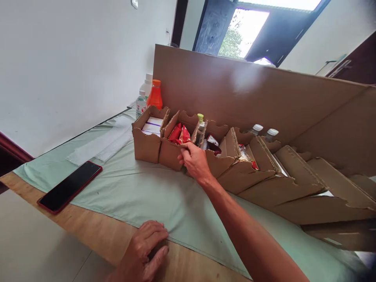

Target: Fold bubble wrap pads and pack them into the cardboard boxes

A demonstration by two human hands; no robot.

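Observation:
My right hand (194,158) pinches the front rim of a small open cardboard box (169,154), thumb and fingers closed on its edge. Red packets (184,134) lie inside that box. To its left stands another cardboard box (146,147) with white cartons (152,126) in it. Rightward, a row of similar cardboard boxes (261,184) leans at an angle, some holding small wrapped goods. My left hand (148,246) rests at the table's front edge, holding nothing; its fingers are loosely bent and the thumb stands apart from them.
A tall cardboard panel (205,82) rises behind the boxes. An orange bottle (155,95) and clear bottle (141,105) stand at the back left. A phone (69,187) lies on the green cloth (123,192) near the wooden table edge (96,231). White-capped bottles (272,133) show behind the row.

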